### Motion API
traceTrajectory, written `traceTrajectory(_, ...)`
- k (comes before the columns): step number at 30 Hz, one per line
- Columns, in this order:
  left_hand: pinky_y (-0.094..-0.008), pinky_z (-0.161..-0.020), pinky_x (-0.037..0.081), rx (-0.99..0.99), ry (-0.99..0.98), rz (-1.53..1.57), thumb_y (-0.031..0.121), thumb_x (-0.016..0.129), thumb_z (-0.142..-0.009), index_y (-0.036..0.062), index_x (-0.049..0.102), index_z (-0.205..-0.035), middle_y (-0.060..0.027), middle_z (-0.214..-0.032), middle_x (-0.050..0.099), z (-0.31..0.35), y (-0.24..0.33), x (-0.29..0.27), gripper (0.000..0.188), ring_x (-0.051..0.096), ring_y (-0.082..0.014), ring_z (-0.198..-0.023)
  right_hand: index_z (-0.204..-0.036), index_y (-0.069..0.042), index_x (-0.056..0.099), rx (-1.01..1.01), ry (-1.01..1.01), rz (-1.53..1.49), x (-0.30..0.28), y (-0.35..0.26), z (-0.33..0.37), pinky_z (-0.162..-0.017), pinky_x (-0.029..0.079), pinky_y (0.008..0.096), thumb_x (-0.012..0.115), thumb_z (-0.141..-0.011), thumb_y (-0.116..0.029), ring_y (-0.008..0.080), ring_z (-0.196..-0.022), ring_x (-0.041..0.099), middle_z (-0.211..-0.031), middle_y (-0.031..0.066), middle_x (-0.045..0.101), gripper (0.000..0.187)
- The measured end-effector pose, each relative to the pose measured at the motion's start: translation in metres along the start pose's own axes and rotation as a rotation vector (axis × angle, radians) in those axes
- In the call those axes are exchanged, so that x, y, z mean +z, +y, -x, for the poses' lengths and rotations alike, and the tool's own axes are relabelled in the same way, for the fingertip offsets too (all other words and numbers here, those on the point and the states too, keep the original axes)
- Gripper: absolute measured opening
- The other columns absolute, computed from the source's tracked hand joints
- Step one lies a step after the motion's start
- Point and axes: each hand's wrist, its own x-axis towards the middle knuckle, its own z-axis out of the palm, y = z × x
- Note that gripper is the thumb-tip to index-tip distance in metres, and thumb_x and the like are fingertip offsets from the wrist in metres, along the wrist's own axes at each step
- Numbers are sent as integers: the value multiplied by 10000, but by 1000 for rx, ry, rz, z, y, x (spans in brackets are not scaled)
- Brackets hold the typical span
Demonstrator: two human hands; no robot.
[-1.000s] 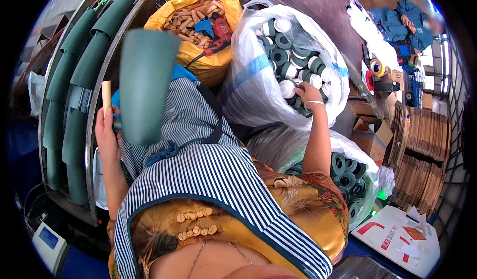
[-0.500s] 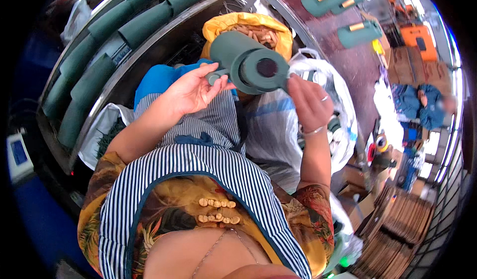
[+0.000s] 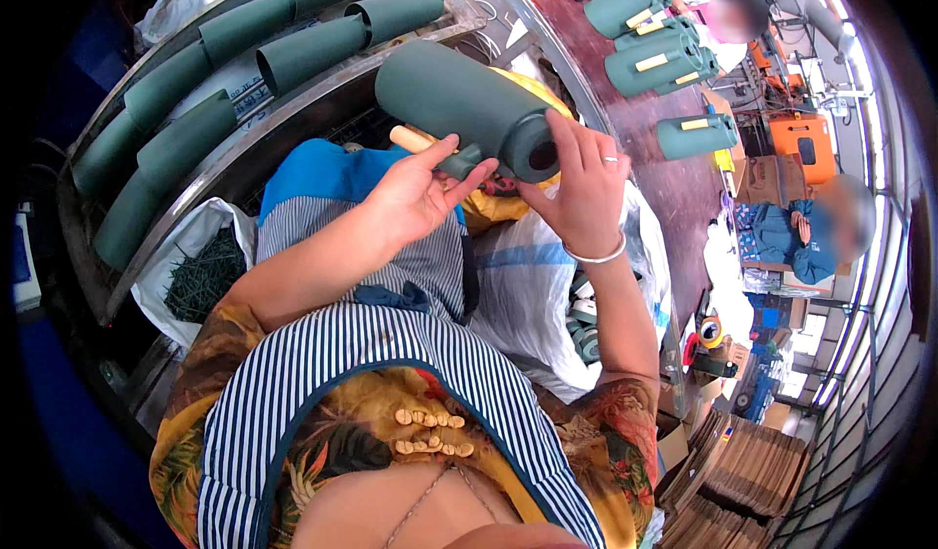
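Note:
A dark green cylinder (image 3: 454,95) with a narrower, open round end (image 3: 536,147) lies tilted across my two hands. My right hand (image 3: 591,183) grips that end, with fingers over its rim and the thumb below. The fingers of my left hand (image 3: 420,192) pinch a small green bracket (image 3: 459,162) beside the cylinder. A pale wooden handle (image 3: 410,140) sticks out past those fingers; whether it is joined to the bracket I cannot tell. Behind the cylinder, mostly hidden, is a yellow bag (image 3: 493,219), with a small red and black thing (image 3: 498,188) in front of it.
A metal-edged trough (image 3: 186,219) at left holds several green cylinders (image 3: 244,31). Below it, a white bag (image 3: 161,274) contains thin green rods. White and green round parts fill another bag (image 3: 518,285). Finished-looking green cylinders (image 3: 650,61) stand on the brown table (image 3: 640,173); two people are beyond.
The cylinder has turned, its open end now facing down and right. My right hand has moved round onto that end. The wooden handle by my left hand has come into sight.

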Motion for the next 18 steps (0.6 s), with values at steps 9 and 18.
traceTrajectory(9, -207, -690, 616, -114, -26, -122, 199, 562, -989, 10, 538, -1149, -135, -1074, 638, 1, 19, 9, 248, 679, -237, -960, -1284, -150, 600, -462, -13, 103, -23, 16, -21, -952, 519, 388, 615, -724, -57, 290, -1149, 559, -1255, 108, 542, 568)
traceTrajectory(18, -184, -638, 608, -155, 1, -93, 178, 587, -970, 5, 551, -1124, -179, -1060, 635, -20, 22, 7, 235, 676, -242, -910, -1313, -210, 569, -424, 51, 257, -25, 25, -30, -877, 519, 394, 671, -732, -162, 272, -1131, 543, -1263, 81, 512, 591)
